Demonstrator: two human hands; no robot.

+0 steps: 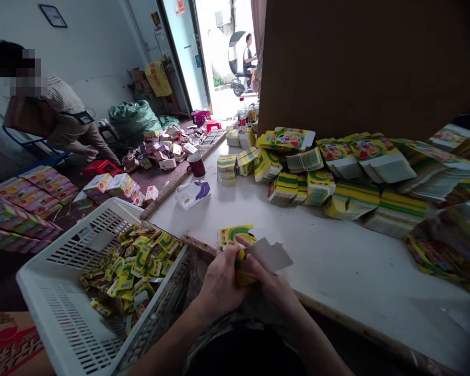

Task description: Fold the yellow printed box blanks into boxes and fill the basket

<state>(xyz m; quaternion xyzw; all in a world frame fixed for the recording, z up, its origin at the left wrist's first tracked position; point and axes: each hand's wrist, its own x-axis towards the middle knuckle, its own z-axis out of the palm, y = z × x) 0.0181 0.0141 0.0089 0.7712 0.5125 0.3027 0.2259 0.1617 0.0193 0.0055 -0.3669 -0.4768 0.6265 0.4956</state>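
Near the table's front edge, my left hand (224, 277) and my right hand (268, 279) are closed together around a small yellow carton (243, 271). Its pale grey inner side (270, 255) shows as a flap sticking out to the right above my right fingers. My fingers hide much of the carton, so I cannot tell how far it is folded. Just beyond my left hand a flat yellow and green carton (231, 233) lies on the white table (317, 250). To the left, a white plastic basket (62, 261) holds many small yellow cartons (141, 266).
Stacks of flat yellow cartons (360, 201) line the table's back and right. A tissue pack (194, 195) and a dark red mug (196, 165) stand at its left edge. Pink boxes (39, 188) cover the floor beyond the basket. A person (62, 109) carries a box there.
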